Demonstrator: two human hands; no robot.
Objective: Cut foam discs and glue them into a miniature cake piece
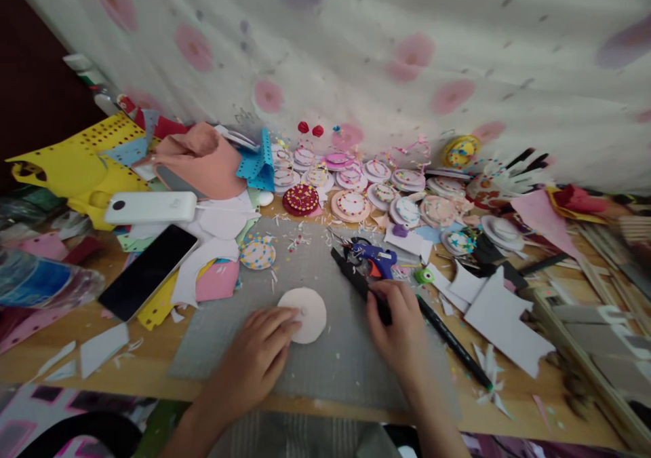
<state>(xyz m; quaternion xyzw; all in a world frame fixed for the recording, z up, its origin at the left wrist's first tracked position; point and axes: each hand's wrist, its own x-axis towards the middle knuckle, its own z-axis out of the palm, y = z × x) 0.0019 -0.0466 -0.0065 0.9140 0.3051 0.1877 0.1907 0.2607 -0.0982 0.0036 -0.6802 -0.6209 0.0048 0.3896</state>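
On the grey cutting mat lies a round white disc with a small round spot near its middle. My left hand rests over the disc's left side, fingers close together and fingertips by that spot. To the right, my right hand is closed around the lower end of a long black tool; its exact kind does not show. The tool's far end points up and left, beside a blue hot glue gun. Just right of that hand lies a black marker with a green tip.
Several small decorated hats line the back of the table. Left are a phone, a white power bank, a plastic bottle and foam sheets. White foam scraps and a tray lie right. A dotted round piece sits behind the disc.
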